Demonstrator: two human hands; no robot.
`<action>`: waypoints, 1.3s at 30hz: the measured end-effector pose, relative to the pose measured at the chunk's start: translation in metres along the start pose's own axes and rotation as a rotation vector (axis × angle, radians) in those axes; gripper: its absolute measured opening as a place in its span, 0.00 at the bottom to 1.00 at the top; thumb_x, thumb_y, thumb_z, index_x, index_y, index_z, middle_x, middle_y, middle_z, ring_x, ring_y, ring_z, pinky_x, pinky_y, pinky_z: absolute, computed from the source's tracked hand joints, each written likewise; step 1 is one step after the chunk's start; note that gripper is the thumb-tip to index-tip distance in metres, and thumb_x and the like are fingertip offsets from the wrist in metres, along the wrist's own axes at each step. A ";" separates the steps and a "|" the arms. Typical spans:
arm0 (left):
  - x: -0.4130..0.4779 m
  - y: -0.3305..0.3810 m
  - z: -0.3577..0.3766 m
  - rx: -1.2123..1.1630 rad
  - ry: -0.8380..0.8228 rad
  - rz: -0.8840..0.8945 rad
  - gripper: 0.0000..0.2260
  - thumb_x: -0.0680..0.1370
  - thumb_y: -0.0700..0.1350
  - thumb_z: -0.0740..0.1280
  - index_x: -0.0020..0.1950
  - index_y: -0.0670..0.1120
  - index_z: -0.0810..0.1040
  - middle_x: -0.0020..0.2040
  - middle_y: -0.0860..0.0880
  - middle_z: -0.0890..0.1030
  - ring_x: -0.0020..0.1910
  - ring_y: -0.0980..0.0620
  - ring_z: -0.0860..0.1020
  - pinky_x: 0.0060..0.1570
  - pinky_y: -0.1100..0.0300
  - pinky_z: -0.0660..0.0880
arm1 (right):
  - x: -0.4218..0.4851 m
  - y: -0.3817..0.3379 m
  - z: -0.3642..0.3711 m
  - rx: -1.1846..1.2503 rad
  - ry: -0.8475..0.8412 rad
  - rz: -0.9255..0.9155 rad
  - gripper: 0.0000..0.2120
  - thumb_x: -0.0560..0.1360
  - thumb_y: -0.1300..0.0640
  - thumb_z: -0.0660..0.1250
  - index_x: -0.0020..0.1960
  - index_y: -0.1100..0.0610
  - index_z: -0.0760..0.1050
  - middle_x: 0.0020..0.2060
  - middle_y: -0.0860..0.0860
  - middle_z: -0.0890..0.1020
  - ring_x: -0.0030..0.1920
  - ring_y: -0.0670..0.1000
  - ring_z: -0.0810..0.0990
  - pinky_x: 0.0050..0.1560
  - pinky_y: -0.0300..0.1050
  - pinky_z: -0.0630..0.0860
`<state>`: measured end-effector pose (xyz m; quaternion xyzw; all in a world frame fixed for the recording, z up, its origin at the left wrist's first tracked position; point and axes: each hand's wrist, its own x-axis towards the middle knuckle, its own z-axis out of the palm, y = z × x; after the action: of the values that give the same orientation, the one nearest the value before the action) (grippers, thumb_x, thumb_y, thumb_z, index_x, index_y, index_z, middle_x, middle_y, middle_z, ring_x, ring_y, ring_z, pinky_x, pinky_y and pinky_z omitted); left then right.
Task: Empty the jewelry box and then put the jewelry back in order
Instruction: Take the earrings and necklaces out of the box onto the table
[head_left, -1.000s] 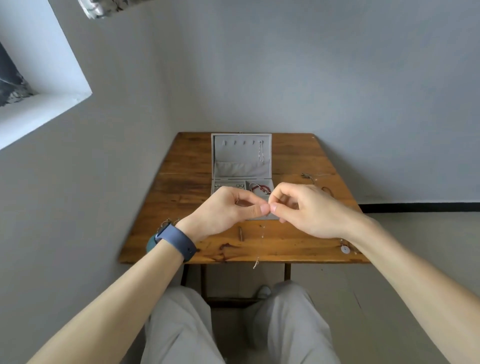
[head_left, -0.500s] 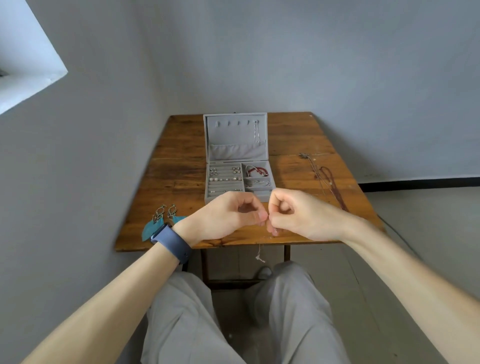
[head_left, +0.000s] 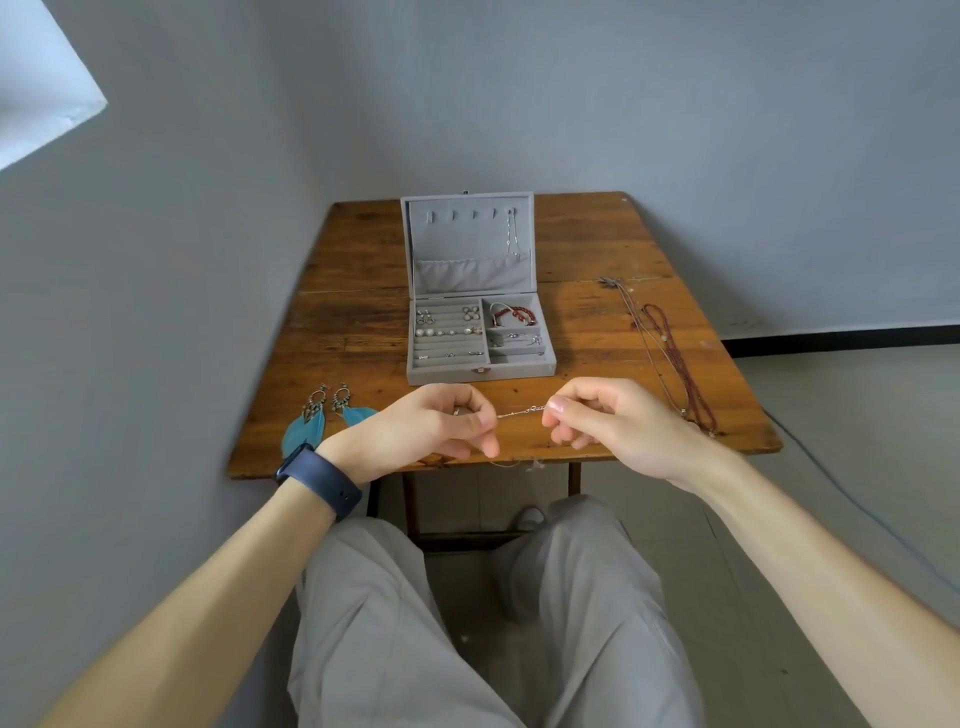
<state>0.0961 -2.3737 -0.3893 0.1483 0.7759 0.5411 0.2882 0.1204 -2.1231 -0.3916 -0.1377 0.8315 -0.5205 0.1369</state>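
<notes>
The jewelry box (head_left: 467, 371) stands open on the wooden table (head_left: 597, 244), and the person appears to be well into the putting-back half of the task. Inside the box, stud earrings (head_left: 447, 331) sit in the ring rolls of the left section, a red bead bracelet (head_left: 511, 314) lies in the rear right compartment, and small silver pieces rest in the compartments in front of it. One fine chain (head_left: 511, 236) hangs from the rightmost hook of the box's lid, while the other four hooks look bare. Just in front of the box, above the table's near edge, the left hand (head_left: 431, 428) and the right hand (head_left: 613, 421) each pinch one end of a thin silver chain (head_left: 522, 411) between thumb and forefinger, so that it stretches taut between them; a loose length seems to dangle below. This chain is probably bound for one of the lid hooks. Still outside are a pair of blue feather earrings (head_left: 324, 415), left of and nearer than the box, and two long necklaces (head_left: 670, 353) well to the right of the box, so several pieces remain to be returned.
</notes>
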 end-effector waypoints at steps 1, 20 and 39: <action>0.000 -0.001 0.000 0.008 0.005 -0.008 0.07 0.83 0.47 0.65 0.51 0.44 0.77 0.48 0.45 0.85 0.55 0.45 0.82 0.65 0.41 0.74 | 0.000 -0.001 0.002 0.051 0.004 0.009 0.09 0.82 0.52 0.64 0.49 0.52 0.82 0.38 0.49 0.84 0.43 0.45 0.84 0.47 0.39 0.80; 0.010 0.008 0.021 0.168 -0.025 0.182 0.13 0.82 0.54 0.64 0.48 0.48 0.83 0.42 0.50 0.85 0.44 0.56 0.83 0.46 0.67 0.76 | 0.002 0.004 0.003 -0.055 0.000 -0.032 0.10 0.80 0.46 0.67 0.46 0.50 0.82 0.32 0.42 0.79 0.35 0.41 0.75 0.39 0.37 0.73; 0.003 0.022 -0.006 -0.539 -0.050 0.009 0.14 0.82 0.55 0.63 0.59 0.49 0.83 0.35 0.51 0.75 0.21 0.59 0.58 0.27 0.65 0.66 | -0.036 0.058 0.065 0.928 -0.011 0.141 0.03 0.76 0.58 0.70 0.47 0.56 0.83 0.43 0.56 0.82 0.40 0.50 0.79 0.41 0.41 0.77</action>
<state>0.0887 -2.3683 -0.3679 0.0830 0.5959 0.7256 0.3340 0.1728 -2.1385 -0.4686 -0.0081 0.5175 -0.8259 0.2235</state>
